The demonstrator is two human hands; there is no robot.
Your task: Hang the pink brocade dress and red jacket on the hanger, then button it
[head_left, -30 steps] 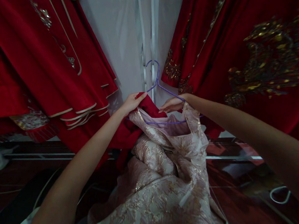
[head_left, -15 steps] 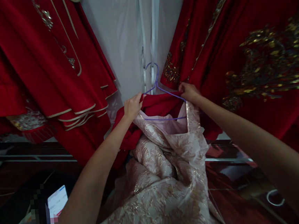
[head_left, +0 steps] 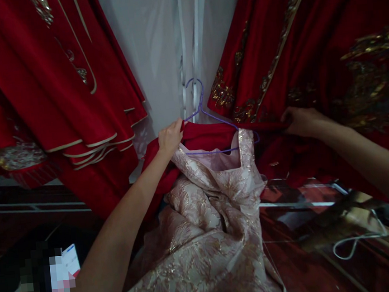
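A purple wire hanger (head_left: 209,117) carries a pale pink brocade dress (head_left: 214,217) and a plain red garment (head_left: 210,135) laid behind it. My left hand (head_left: 169,138) is closed on the hanger's left shoulder together with the red cloth and the pink strap. My right hand (head_left: 299,121) is out to the right, fingers closed on the stretched edge of the red garment, pulling it taut away from the hanger.
Red embroidered robes (head_left: 55,76) hang at the left, and more with gold embroidery (head_left: 325,52) at the right. A white wall (head_left: 158,44) shows between them. A dark glossy floor (head_left: 308,245) with a white cord (head_left: 353,243) lies below; a lit screen (head_left: 70,261) sits at the lower left.
My right hand left the hanger's right shoulder and moved right, drawing the red cloth out sideways. The left hand stayed gripping the hanger's left end.
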